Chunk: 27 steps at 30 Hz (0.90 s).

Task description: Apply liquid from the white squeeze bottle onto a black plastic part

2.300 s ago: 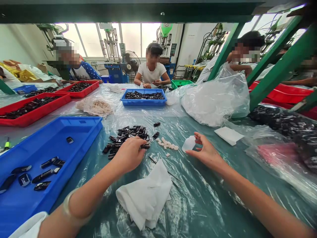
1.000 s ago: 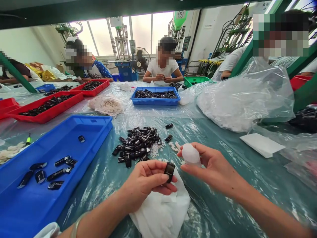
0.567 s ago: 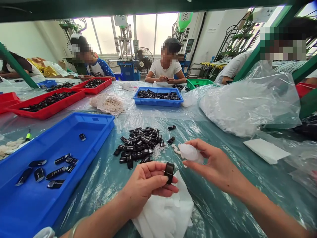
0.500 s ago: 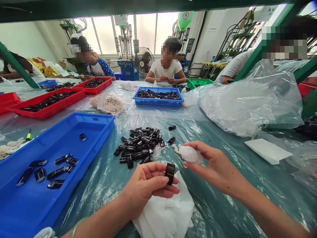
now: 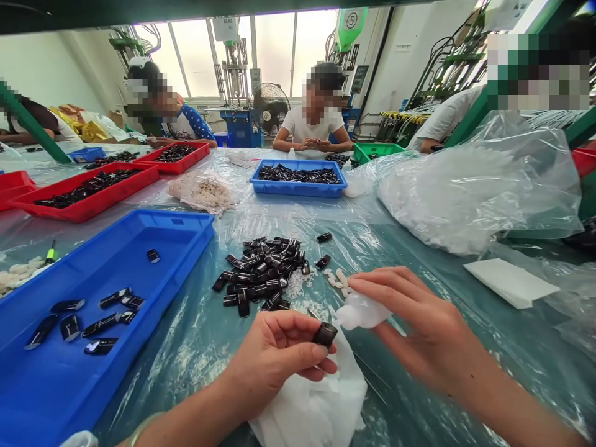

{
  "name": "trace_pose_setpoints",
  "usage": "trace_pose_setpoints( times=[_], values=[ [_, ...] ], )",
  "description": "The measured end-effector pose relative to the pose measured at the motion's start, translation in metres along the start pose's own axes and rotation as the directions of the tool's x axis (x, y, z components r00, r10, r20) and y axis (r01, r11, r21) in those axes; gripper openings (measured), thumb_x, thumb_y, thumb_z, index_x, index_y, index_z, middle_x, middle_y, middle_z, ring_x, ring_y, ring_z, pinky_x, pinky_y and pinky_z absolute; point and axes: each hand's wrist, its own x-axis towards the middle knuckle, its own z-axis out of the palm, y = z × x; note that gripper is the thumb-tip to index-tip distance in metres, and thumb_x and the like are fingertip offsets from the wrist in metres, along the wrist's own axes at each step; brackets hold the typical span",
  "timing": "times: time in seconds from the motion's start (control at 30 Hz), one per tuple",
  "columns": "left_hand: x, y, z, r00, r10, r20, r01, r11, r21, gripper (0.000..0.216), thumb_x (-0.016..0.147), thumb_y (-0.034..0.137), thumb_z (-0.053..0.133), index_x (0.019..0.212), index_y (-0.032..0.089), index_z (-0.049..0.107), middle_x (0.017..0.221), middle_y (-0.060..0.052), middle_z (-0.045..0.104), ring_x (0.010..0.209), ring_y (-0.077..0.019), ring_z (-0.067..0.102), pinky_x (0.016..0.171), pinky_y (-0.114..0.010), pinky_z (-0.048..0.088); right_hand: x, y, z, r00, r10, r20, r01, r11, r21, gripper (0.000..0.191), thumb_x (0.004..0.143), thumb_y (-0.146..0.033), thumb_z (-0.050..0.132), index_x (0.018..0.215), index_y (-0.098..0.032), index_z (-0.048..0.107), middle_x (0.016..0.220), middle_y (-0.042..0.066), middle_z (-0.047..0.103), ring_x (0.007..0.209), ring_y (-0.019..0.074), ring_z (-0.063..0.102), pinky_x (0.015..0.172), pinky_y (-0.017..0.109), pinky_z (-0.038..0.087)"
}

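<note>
My left hand (image 5: 274,357) pinches a small glossy black plastic piece (image 5: 325,335) between thumb and fingers, over a white cloth or paper (image 5: 321,403). My right hand (image 5: 428,329) grips a small translucent white squeeze bottle (image 5: 365,312) lying tilted on its side. Its narrow tip points left, close beside the black piece; whether they touch I cannot tell. Beyond both hands lies a pile of similar black pieces (image 5: 261,273), with white granules (image 5: 298,284) at its right edge. Several off-white bits (image 5: 339,280) lie just behind the bottle.
To the left, a large blue tray (image 5: 181,261) holds several black pieces. Farther back are a smaller blue tray (image 5: 298,188), red trays (image 5: 84,214) and a bag of beige bits (image 5: 205,191). A big plastic bag (image 5: 470,192) and folded white paper (image 5: 510,282) lie right. Co-workers sit around.
My right hand has turned over and brought the bottle down, its tip now near the black piece. In my left hand the piece has tipped from upright to slanted.
</note>
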Motion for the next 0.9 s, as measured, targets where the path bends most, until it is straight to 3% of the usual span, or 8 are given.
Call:
trace_pose_setpoints(
  times=[0.47,0.9],
  values=[
    [-0.001,-0.003,0.001,0.997,-0.036,0.074,0.037,0.999,-0.022,0.019,0.064,0.019,0.072,0.080,0.010,0.067,0.076,-0.008,0.070,0.061,-0.0144,0.066,0.053,-0.018,0.051,0.001,-0.010,-0.005,0.989,-0.143,-0.040,0.124,0.947,-0.296,0.037,0.078,0.003,0.042,0.105,-0.017,0.058,0.104,0.009,0.062,0.098,0.0259,0.053,0.078,0.042,0.044],
    [-0.003,0.001,0.001,0.991,-0.045,0.125,0.044,0.999,0.010,0.015,0.065,0.019,0.070,0.075,0.008,0.069,0.067,-0.007,0.068,0.052,-0.0110,0.063,0.051,-0.017,0.051,0.006,-0.019,-0.016,0.973,-0.226,-0.057,0.198,0.931,-0.305,0.023,0.088,-0.011,0.044,0.102,-0.018,0.061,0.102,0.009,0.064,0.096,0.0251,0.055,0.076,0.041,0.039]
  ],
)
